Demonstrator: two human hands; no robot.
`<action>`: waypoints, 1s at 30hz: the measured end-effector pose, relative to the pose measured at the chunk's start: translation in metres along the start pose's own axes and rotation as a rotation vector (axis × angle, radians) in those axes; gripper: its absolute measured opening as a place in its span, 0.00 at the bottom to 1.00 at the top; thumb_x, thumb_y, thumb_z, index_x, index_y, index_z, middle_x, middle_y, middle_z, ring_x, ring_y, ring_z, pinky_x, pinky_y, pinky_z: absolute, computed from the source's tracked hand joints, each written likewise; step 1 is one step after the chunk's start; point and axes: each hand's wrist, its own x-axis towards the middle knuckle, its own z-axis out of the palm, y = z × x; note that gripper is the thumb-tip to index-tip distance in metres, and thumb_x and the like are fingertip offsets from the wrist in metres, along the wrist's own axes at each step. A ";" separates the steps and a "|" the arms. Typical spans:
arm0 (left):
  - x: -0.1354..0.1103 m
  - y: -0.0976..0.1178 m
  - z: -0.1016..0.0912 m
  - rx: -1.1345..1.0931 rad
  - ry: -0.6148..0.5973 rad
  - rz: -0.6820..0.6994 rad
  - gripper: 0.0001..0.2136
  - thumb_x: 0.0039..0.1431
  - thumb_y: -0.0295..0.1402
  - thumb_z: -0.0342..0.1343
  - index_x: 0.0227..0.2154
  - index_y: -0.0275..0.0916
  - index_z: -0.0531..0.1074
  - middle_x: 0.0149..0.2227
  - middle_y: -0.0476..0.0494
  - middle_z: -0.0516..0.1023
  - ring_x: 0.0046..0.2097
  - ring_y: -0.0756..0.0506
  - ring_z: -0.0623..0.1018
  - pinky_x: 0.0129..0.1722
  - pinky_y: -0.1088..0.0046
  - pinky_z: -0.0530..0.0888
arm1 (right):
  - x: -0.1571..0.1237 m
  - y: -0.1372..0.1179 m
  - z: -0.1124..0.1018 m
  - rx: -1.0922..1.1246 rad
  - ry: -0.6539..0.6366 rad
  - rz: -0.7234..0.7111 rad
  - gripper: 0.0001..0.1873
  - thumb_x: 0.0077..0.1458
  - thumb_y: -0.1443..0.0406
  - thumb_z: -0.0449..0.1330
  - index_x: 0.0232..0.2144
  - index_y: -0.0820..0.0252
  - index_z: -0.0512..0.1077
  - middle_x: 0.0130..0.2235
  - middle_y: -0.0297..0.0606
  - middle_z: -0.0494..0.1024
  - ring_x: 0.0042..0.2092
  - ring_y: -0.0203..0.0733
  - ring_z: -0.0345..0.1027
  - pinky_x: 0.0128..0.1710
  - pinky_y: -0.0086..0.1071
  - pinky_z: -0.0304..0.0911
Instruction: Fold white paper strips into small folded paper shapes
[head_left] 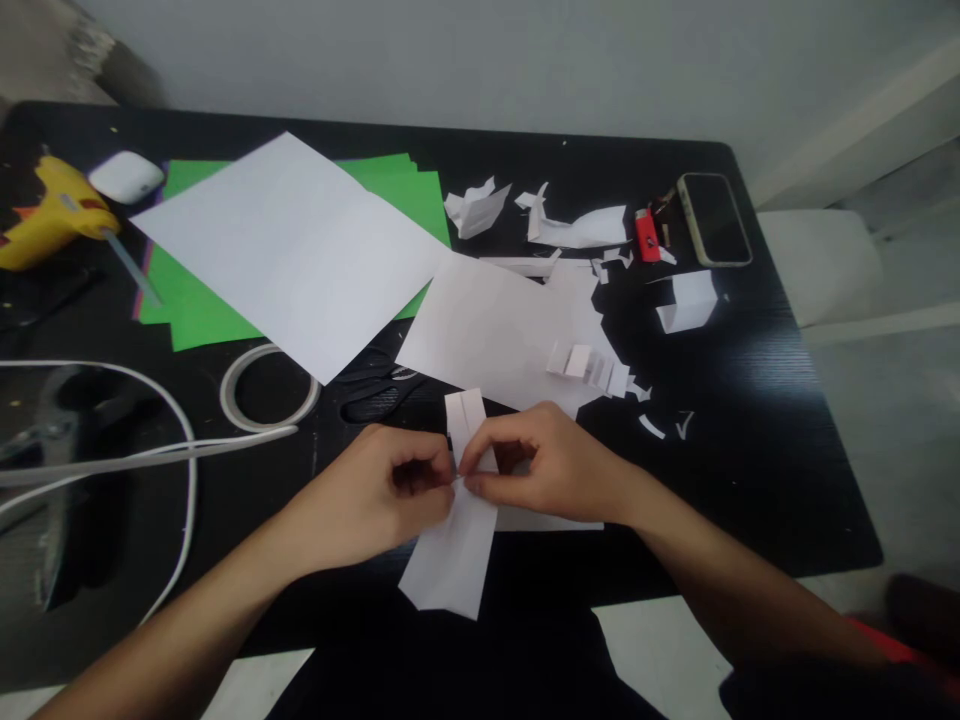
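Note:
A folded strip of white paper (pixel 454 560) lies between my hands near the front edge of the table, a crease showing at its far end. My left hand (pixel 386 490) is closed in a pinch at the strip's left side. From the other side my right hand (pixel 536 465) pinches the strip with thumb and forefinger, its tips almost meeting those of my left. Just what sits between the fingertips is too small to see. Under and beyond my right hand lies a larger white sheet (pixel 480 320) with cut edges.
Green sheets (pixel 210 315) lie under a white sheet (pixel 300 240) at the back left. Nearby are a yellow glue gun (pixel 64 210), a white cable (pixel 187 500), a tape ring (pixel 229 390) and black scissors (pixel 375 395). Paper scraps (pixel 577 228), a red lighter (pixel 646 235) and a phone (pixel 715 220) lie rightward.

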 end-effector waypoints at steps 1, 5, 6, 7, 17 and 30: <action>0.000 0.000 0.000 -0.003 0.000 0.002 0.05 0.54 0.25 0.56 0.24 0.37 0.71 0.23 0.55 0.66 0.26 0.53 0.65 0.24 0.78 0.60 | 0.000 0.000 0.000 0.009 -0.007 0.005 0.05 0.53 0.68 0.68 0.35 0.58 0.82 0.26 0.31 0.77 0.27 0.32 0.65 0.26 0.26 0.61; 0.001 0.000 -0.001 -0.019 -0.012 0.008 0.06 0.54 0.25 0.56 0.23 0.38 0.70 0.22 0.56 0.65 0.26 0.53 0.64 0.25 0.77 0.60 | 0.000 -0.001 0.000 0.027 -0.031 0.012 0.05 0.54 0.67 0.68 0.35 0.59 0.83 0.27 0.32 0.78 0.27 0.33 0.66 0.27 0.28 0.61; 0.001 0.000 -0.001 -0.021 -0.015 0.010 0.06 0.54 0.25 0.55 0.23 0.38 0.70 0.22 0.56 0.65 0.26 0.53 0.64 0.25 0.77 0.60 | 0.000 -0.001 0.000 0.031 -0.035 0.011 0.05 0.55 0.66 0.68 0.36 0.59 0.83 0.28 0.33 0.79 0.27 0.33 0.67 0.28 0.28 0.62; 0.001 0.000 -0.001 -0.021 -0.018 0.013 0.06 0.54 0.25 0.55 0.23 0.38 0.69 0.22 0.56 0.64 0.26 0.53 0.64 0.25 0.77 0.59 | 0.000 -0.001 0.000 0.033 -0.037 0.011 0.05 0.55 0.66 0.68 0.36 0.59 0.83 0.29 0.34 0.80 0.28 0.34 0.68 0.28 0.29 0.63; 0.001 0.001 -0.003 -0.044 -0.047 0.014 0.06 0.54 0.26 0.55 0.23 0.38 0.69 0.22 0.56 0.63 0.25 0.53 0.63 0.25 0.75 0.58 | -0.001 0.001 0.000 0.053 -0.054 0.002 0.05 0.55 0.66 0.69 0.36 0.58 0.84 0.33 0.36 0.83 0.31 0.37 0.73 0.31 0.30 0.67; 0.002 0.000 -0.004 -0.054 -0.047 0.006 0.06 0.54 0.26 0.55 0.23 0.37 0.71 0.21 0.56 0.64 0.25 0.53 0.63 0.25 0.76 0.58 | -0.001 0.002 0.001 0.059 -0.051 0.001 0.05 0.54 0.66 0.68 0.36 0.58 0.83 0.31 0.35 0.82 0.30 0.36 0.71 0.29 0.28 0.65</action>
